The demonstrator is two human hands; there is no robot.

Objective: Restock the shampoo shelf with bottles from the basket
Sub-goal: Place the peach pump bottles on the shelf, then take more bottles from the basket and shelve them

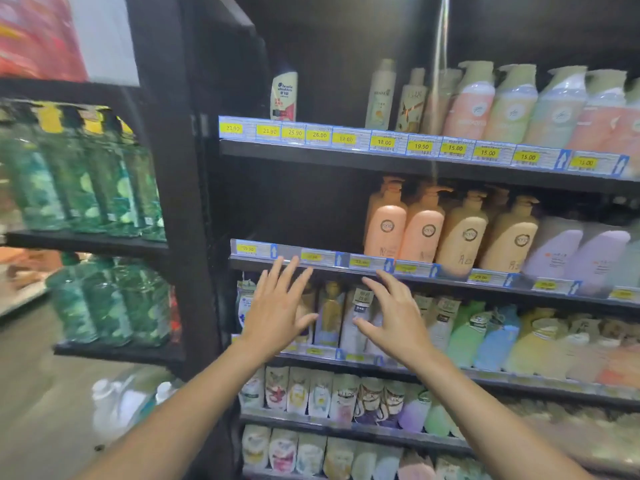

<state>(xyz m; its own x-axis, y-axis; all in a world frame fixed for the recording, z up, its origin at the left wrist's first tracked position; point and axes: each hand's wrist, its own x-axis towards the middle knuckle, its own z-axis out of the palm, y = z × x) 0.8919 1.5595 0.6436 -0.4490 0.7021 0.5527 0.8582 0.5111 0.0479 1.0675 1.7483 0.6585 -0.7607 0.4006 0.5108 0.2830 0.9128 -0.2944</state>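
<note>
While the 2 hands hover spread before the shelf, neither holds anything: left hand and right hand are empty, fingers loose and apart. Pale bottles lie low at the left, beside the left forearm and well apart from both palms; blur hides any basket. Full, they would likely be heavy, stiff and slick, best taken round the body under the cap. That shelf has bare room left of the orange bottles.
</note>
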